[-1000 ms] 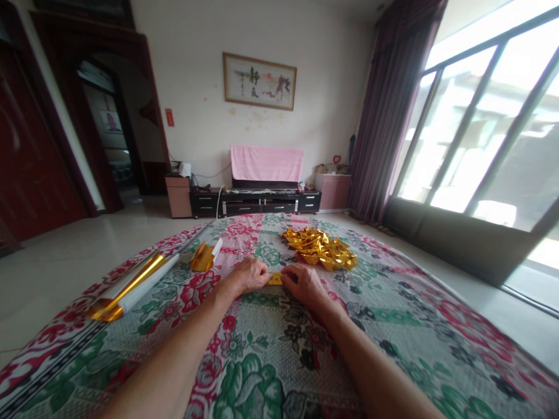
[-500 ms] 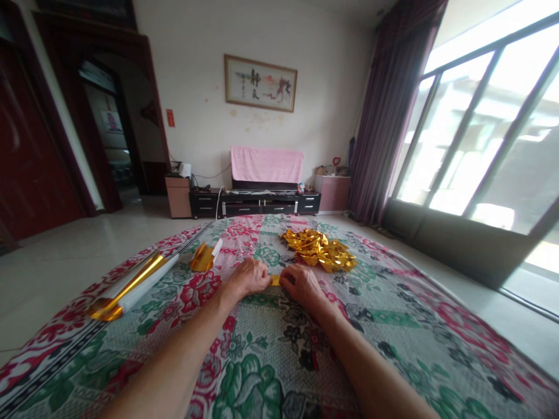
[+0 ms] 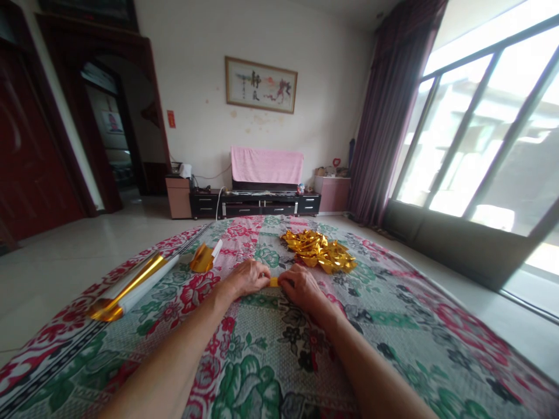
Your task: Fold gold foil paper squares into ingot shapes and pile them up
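Note:
A small strip of gold foil (image 3: 274, 281) stretches between my two hands, low over the patterned tablecloth. My left hand (image 3: 252, 277) pinches its left end and my right hand (image 3: 299, 284) pinches its right end, with fingers closed. Both ends of the strip are hidden by the fingers. Beyond my right hand lies a pile of folded gold foil pieces (image 3: 321, 250). A short curled piece of gold foil (image 3: 202, 258) with a white side rests to the left of my left hand.
At the left of the table lies a long roll of gold and white foil (image 3: 140, 285). The flowered tablecloth (image 3: 248, 384) covers the round table. Behind it stand a black cabinet (image 3: 244, 209) and a pink cloth (image 3: 267, 164) over a screen.
Both hands have shifted very slightly to the left, still pinching the strip. The pile and the roll have not moved.

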